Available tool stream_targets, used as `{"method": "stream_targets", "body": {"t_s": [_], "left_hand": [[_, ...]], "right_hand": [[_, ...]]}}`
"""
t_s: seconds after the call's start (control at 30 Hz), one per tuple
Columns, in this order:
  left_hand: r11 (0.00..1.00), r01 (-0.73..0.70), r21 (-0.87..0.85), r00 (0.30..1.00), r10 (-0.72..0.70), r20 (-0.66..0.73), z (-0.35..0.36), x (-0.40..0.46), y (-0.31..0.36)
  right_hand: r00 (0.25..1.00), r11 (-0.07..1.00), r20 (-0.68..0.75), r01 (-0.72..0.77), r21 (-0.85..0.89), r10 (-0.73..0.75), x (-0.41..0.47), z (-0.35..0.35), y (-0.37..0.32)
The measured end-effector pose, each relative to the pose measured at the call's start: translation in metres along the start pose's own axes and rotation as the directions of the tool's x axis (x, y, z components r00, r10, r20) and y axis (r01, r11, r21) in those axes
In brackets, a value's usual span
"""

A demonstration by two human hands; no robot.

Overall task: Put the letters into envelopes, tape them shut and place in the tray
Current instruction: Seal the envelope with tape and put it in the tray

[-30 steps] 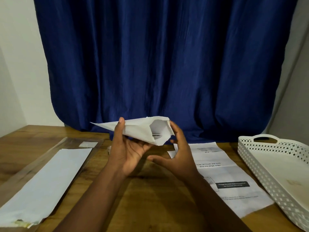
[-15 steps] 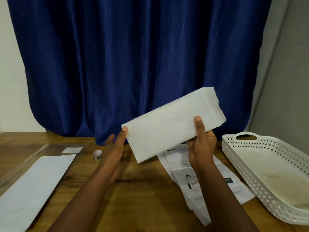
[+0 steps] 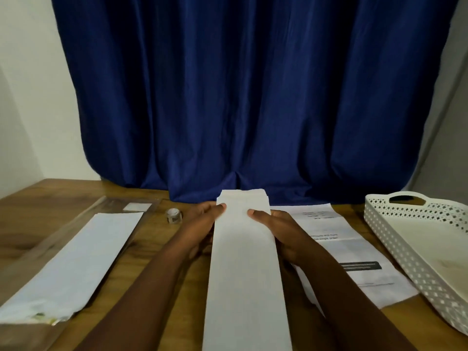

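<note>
a long white paper envelope (image 3: pixel 244 262) runs lengthwise away from the viewer, gripped near its far end by the left hand (image 3: pixel 202 224) and right hand (image 3: pixel 283 234), thumbs on top, fingers closed underneath. whether a letter is inside cannot be told. the white perforated plastic tray (image 3: pixel 395 239) at right appears empty, so taping and placing seem to remain. a small tape roll (image 3: pixel 173 215) and printed paper sheets (image 3: pixel 354 249) lie on the brown wooden table (image 3: pixel 152 262); a dark blue curtain (image 3: pixel 240 97) hangs behind.

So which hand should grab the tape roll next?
Left. The tape roll sits just beside the left hand, while the right hand is across the envelope and can keep its grip.
</note>
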State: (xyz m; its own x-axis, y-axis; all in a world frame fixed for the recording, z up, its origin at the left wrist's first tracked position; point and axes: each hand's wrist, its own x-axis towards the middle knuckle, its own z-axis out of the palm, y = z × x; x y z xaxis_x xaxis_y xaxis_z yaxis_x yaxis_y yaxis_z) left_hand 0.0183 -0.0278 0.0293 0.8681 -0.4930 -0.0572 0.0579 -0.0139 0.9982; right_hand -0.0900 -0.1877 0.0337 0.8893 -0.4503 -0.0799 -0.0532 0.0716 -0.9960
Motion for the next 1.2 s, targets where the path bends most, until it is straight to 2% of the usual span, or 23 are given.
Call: {"method": "stream_targets", "body": {"t_s": [0.13, 0.27, 0.4, 0.5, 0.77, 0.9, 1.07, 1.2], "left_hand": [[1.0, -0.007, -0.009, 1.0, 0.007, 0.016, -0.003, 0.006, -0.007], [0.999, -0.026, -0.025, 0.998, 0.028, 0.049, -0.004, 0.009, -0.012], [0.998, -0.045, -0.048, 0.995, 0.049, 0.088, 0.002, 0.008, -0.014], [0.997, -0.054, -0.046, 0.996, 0.057, 0.068, 0.001, 0.01, -0.015], [0.997, -0.082, -0.013, 0.996, 0.082, 0.031, -0.001, 0.013, -0.019], [0.998, -0.051, -0.025, 0.998, 0.051, 0.026, 0.0, 0.011, -0.018], [0.997, -0.075, 0.011, 0.997, 0.074, 0.037, -0.001, 0.013, -0.024], [0.995, -0.091, 0.041, 0.993, 0.087, 0.074, 0.001, 0.016, -0.025]], "right_hand": [[0.999, 0.999, 0.045, -0.016, -0.043, 0.018, 0.006, 0.006, 0.008], [0.999, 1.0, -0.048, 0.023, 0.02, -0.022, 0.017, -0.002, 0.013], [0.995, 0.999, -0.095, 0.037, -0.004, -0.038, 0.02, -0.01, 0.016], [0.997, 0.998, -0.072, 0.009, -0.062, -0.013, 0.021, -0.009, 0.018], [0.995, 0.995, -0.071, 0.062, -0.083, -0.068, 0.016, -0.011, 0.016], [0.991, 0.998, -0.133, -0.035, -0.054, 0.027, 0.014, -0.009, 0.013], [0.988, 0.986, -0.135, 0.053, -0.16, -0.075, 0.017, -0.008, 0.016], [0.991, 0.969, -0.121, 0.021, -0.245, -0.052, 0.022, -0.015, 0.016]]}}
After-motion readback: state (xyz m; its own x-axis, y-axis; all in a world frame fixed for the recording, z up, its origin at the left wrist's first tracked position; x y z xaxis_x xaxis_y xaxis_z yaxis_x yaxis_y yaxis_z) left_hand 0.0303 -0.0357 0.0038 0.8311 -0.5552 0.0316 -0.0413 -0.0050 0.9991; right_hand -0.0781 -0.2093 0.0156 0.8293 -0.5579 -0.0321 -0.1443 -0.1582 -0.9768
